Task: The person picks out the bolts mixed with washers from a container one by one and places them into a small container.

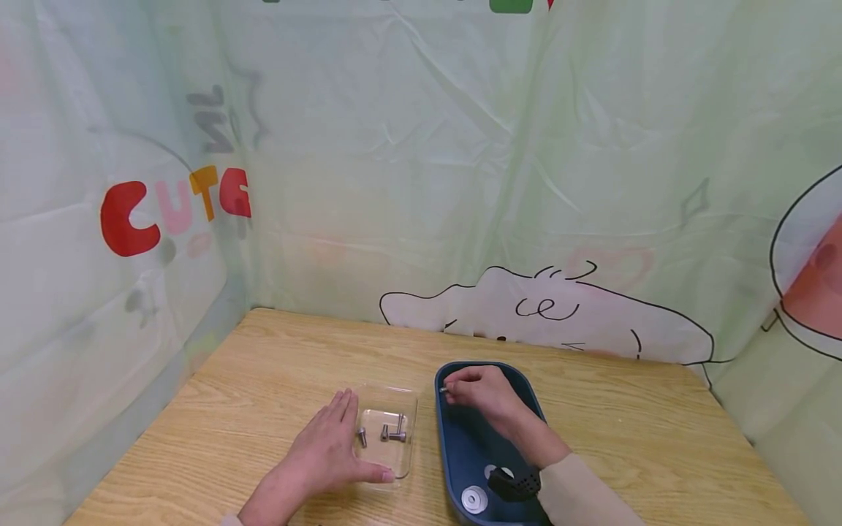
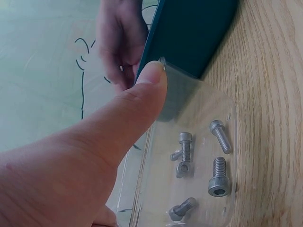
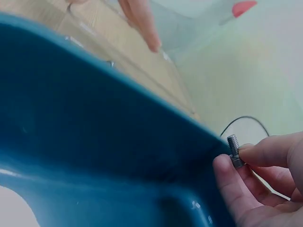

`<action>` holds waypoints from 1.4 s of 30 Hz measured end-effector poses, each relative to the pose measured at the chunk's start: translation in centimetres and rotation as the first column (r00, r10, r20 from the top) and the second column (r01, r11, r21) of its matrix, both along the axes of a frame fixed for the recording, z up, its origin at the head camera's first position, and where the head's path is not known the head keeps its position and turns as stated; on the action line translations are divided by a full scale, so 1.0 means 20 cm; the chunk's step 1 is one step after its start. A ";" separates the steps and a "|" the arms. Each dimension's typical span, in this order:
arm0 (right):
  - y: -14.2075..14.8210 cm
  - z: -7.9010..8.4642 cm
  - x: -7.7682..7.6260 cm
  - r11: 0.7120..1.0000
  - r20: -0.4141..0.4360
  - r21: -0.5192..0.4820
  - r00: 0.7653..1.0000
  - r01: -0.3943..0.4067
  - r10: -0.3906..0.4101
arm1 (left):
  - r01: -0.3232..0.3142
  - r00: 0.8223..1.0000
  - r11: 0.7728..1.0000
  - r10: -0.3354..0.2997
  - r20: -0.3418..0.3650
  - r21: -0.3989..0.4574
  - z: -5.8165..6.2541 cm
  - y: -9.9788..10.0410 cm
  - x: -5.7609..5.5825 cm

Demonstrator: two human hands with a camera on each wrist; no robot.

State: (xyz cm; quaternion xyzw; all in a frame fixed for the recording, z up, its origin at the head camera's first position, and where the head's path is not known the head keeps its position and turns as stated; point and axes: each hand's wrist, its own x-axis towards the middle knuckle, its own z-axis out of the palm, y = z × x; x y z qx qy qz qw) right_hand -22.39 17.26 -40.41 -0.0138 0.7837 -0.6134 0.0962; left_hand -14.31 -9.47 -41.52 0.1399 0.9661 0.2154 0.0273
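Observation:
A clear plastic tray (image 1: 388,471) lies on the table with several metal socket-head bolts (image 2: 219,177) loose inside. My left hand (image 1: 332,446) rests at the tray's left side, fingers straight along it and thumb (image 2: 150,78) reaching over the near rim. Over the far left part of a dark blue bin (image 1: 460,446), my right hand (image 1: 483,394) pinches one socket-head bolt (image 3: 233,150) between thumb and fingertips. That bolt is tilted, threaded end up, close to the bin's rim in the right wrist view.
Inside the blue bin, white round discs (image 1: 474,500) lie at the near end, partly covered by the black strap (image 1: 513,484) on my right wrist. The bin stands just right of the tray. Printed curtains (image 1: 395,183) hang behind and beside the wooden table (image 1: 296,358).

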 end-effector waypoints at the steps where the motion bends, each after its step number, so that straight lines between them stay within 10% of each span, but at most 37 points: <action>1: 0.00 0.01 0.00 1.000 -0.005 -0.004 1.000 -0.009 0.009 | 0.001 1.000 1.000 -0.001 -0.005 0.000 0.00 0.00 0.00; 42: -0.34 0.05 0.08 0.939 -0.042 0.073 0.940 -0.335 0.338 | 0.012 1.000 1.000 -0.012 -0.003 0.006 0.00 -0.01 0.00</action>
